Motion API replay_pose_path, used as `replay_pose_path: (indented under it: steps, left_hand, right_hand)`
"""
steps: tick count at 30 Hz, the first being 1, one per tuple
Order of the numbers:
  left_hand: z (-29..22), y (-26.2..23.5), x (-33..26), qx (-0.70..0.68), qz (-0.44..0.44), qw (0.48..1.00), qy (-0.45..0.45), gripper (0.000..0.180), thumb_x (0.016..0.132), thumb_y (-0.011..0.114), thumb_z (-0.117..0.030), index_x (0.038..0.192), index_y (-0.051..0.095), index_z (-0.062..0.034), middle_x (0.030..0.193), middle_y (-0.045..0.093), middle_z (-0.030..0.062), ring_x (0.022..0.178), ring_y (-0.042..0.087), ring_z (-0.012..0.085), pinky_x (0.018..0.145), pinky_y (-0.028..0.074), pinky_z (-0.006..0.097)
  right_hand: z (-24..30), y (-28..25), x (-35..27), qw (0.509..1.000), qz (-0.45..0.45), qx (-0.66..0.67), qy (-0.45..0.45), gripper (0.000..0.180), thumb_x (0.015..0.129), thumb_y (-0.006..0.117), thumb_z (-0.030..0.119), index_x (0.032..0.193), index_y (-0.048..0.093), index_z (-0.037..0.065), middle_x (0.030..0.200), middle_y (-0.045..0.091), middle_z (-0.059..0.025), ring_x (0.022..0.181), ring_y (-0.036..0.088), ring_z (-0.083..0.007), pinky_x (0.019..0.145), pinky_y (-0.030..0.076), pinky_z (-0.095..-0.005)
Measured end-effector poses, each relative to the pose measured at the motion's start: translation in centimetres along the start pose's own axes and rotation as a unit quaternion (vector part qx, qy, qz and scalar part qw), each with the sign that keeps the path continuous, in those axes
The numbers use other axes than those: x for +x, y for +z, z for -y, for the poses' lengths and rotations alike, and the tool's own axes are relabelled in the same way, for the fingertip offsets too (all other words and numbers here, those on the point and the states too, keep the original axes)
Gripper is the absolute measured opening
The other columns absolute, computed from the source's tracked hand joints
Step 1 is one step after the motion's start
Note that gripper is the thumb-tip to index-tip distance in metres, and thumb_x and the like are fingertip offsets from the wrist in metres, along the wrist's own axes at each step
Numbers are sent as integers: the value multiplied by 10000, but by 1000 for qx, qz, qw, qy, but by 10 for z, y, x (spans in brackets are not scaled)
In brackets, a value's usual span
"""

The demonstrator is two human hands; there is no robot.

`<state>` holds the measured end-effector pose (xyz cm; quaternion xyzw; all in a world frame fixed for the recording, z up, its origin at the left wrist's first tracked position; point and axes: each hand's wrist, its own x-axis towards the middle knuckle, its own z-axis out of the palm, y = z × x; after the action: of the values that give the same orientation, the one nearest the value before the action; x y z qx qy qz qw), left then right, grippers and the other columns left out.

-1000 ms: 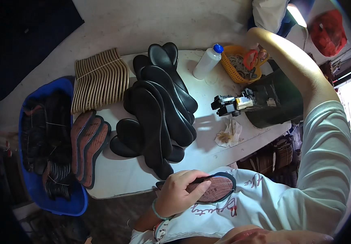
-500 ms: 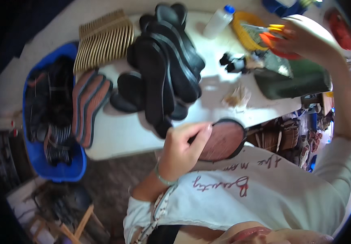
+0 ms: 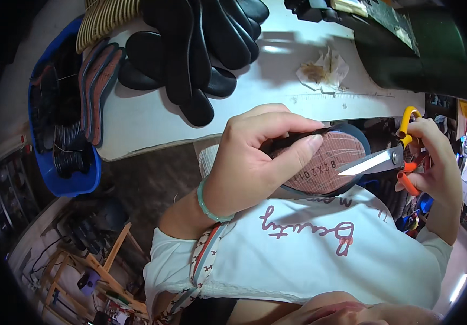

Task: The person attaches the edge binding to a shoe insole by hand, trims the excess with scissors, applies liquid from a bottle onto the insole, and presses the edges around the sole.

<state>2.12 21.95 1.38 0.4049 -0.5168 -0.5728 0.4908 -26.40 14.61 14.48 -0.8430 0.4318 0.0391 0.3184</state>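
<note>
My left hand (image 3: 268, 154) pinches a shoe insole (image 3: 333, 162) between thumb and fingers, in front of my chest. The insole's brown-pink underside faces up inside a dark rim; its other end is hidden by the hand. My right hand (image 3: 434, 157) grips scissors (image 3: 377, 161) by their handles, one loop yellow and the other orange. Their blades point left and lie over the insole's underside near its right end; whether they touch it I cannot tell. On the table (image 3: 152, 124) beyond my left hand lies a pile of black insoles (image 3: 182, 54).
Several brown-pink insoles (image 3: 101, 89) lean over the table's left side, beside a blue tub (image 3: 76, 181) of bundled dark pieces. A tan ribbed stack (image 3: 109, 21) lies behind them. Crumpled paper (image 3: 325, 70) and a dark green curved piece (image 3: 423, 54) are at the right.
My right hand has come down from the basket at the back right with the scissors, to the insole. My view has shifted closer to the insole, still in my left hand.
</note>
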Motion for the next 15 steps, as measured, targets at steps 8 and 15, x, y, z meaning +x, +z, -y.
replay_pose_path:
  steps: [8,15]
  left_hand:
    - [2,28,3,19,-46,999,-4,128,908,635,-40,970,691,57,770,635,51,705,552,66,627,423,198]
    - [6,40,10,3,-48,993,-104,180,956,602,-101,887,645,59,755,611,9,713,519,39,628,426,197]
  right_hand:
    - [-25,-2,-15,995,36,-88,-5,750,487,873,277,1111,559,3,833,469,-74,759,427,-239,666,379,-314]
    - [-32,-1,-15,992,43,-113,46,790,437,867,202,1128,546,-5,914,507,-110,797,453,-275,703,417,-334]
